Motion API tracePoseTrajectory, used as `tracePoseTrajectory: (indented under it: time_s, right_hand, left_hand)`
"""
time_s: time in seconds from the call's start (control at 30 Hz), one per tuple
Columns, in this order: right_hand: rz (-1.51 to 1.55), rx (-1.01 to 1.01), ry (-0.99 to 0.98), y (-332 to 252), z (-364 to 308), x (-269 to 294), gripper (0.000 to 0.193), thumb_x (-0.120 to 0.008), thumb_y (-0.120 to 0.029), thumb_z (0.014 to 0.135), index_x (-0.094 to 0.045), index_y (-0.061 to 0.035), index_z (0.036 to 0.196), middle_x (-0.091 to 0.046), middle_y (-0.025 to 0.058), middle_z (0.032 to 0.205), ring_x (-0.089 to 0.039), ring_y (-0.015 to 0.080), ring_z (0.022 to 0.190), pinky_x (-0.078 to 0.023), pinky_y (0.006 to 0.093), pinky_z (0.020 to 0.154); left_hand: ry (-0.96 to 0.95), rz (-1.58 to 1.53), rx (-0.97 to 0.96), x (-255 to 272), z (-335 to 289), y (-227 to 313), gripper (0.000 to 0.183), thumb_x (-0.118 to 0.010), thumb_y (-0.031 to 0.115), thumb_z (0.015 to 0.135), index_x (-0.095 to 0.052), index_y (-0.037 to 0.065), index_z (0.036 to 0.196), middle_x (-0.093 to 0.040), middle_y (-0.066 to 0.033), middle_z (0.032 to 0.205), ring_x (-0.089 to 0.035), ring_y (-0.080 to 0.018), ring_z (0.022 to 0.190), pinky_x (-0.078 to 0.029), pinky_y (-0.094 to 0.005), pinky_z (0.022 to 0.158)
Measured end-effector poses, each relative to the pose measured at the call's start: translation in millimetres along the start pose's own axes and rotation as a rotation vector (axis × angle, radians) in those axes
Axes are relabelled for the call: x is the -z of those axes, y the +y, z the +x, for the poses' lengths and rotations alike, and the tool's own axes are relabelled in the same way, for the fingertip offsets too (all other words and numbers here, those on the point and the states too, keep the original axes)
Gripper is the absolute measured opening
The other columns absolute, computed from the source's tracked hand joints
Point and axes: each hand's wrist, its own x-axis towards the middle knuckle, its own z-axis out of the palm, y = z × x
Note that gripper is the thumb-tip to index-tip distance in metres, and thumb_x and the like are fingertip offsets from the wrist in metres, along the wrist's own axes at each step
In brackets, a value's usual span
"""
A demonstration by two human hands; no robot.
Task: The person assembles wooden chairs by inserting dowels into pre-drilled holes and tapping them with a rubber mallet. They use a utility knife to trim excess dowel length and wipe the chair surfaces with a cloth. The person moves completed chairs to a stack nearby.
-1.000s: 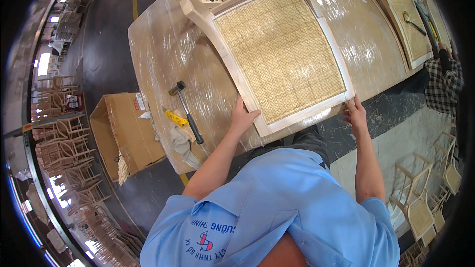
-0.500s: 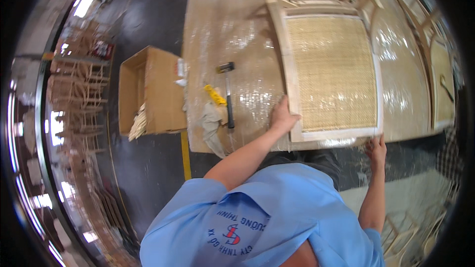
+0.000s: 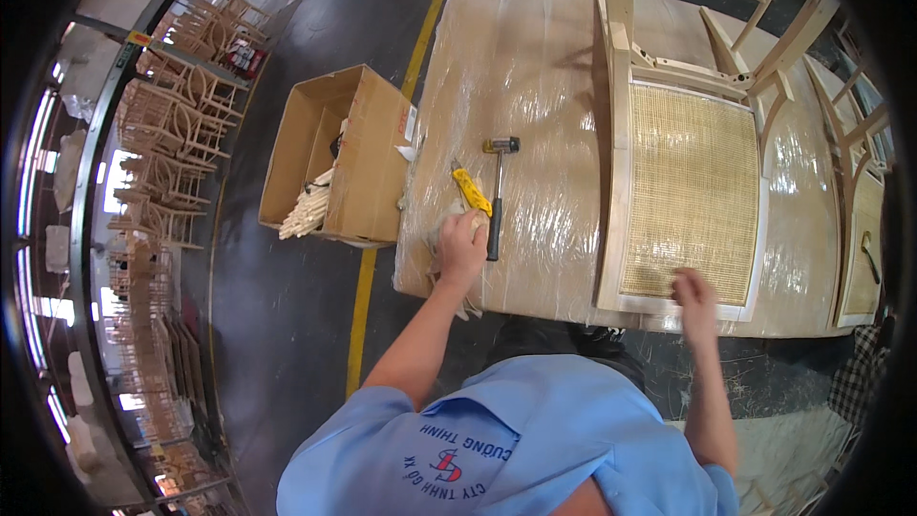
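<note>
My left hand [image 3: 461, 253] is at the left part of the wrapped table, its fingers closed on a crumpled grey cloth [image 3: 445, 225], most of which it covers. Just beyond the fingertips lies a yellow utility knife [image 3: 470, 190]. Beside that rests a hammer [image 3: 496, 193] with a black handle. My right hand [image 3: 695, 304] hovers over the near edge of a woven cane seat panel [image 3: 693, 196] and is smeared by motion; whether it holds anything does not show. The panel sits in a pale wooden chair frame [image 3: 617, 162] lying on the table.
Plastic film covers the tabletop [image 3: 544, 67]. A cardboard box [image 3: 373, 162] holding pale wooden sticks [image 3: 310, 205] stands left of it. At far right lies another chair frame [image 3: 841, 191] with a dark-handled tool [image 3: 869, 258] on its panel. Stacked chair frames [image 3: 181, 134] line the left.
My left hand has left the chair frame and moved left to the cloth beside the knife. My right hand has risen from the frame's near corner to over the panel. The view has shifted.
</note>
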Motion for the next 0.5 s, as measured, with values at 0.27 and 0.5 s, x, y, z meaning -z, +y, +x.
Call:
tracePoseTrajectory:
  time_s: [0.27, 0.5]
  right_hand:
    - [-0.006, -0.099, -0.336, 1, 59, -293, 0.054, -0.067, -0.018, 0.098, -0.052, 0.0011, 0.147, -0.07, 0.0208, 0.127, -0.072, 0.0236, 0.099, -0.059, 0.0367, 0.083]
    - [-0.269, -0.096, -0.074, -42, 72, -347, 0.062, -0.074, -0.028, 0.081, -0.06, -0.0024, 0.136, -0.073, 0.0213, 0.112, -0.071, 0.0372, 0.105, -0.055, 0.0458, 0.092]
  left_hand:
    - [-0.548, 0.268, -0.189, -4, 85, -25, 0.045, -0.071, 0.024, 0.092, -0.063, 0.019, 0.136, -0.065, -0.0186, 0.118, -0.066, -0.0405, 0.106, -0.054, -0.0511, 0.09]
    - [-0.392, 0.328, -0.275, 13, 127, -68, 0.04, -0.061, 0.017, 0.096, -0.06, 0.019, 0.136, -0.065, -0.0154, 0.118, -0.069, -0.0386, 0.104, -0.056, -0.0531, 0.085]
